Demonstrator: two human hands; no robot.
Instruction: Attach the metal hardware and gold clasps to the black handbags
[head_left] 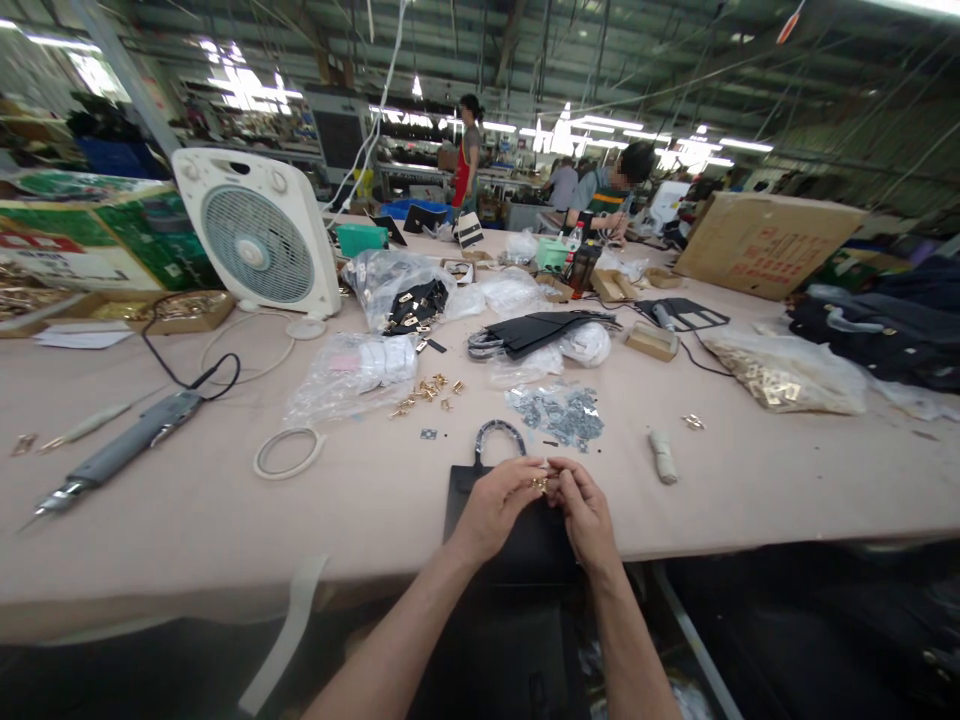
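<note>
The left hand and right hand are brought together at the near edge of the bench, with the fingers curled and the fingertips nearly closed. A small gold-coloured fitting is pinched between the fingertips of both hands; its exact shape is partly hidden by the fingers. A black bag is positioned directly beneath the hands, and its looped handle is seen upright just beyond the left hand.

Beyond the hands, a scatter of grey metal plates is noted on clear plastic, and loose gold-coloured pieces are spread further to the left. Black bag parts are stacked behind the plates. To the left of the hands, a roll of tape is laid flat, and a grey powered screwdriver is placed farther out, its cord attached. A white fan is stood behind the screwdriver, tilted.

To the right of the hands, a small wrapped roll is found, with a few gold-coloured pieces just beyond it. A plastic bag of metal fittings is located farther right, and a cardboard box is set behind it.
</note>
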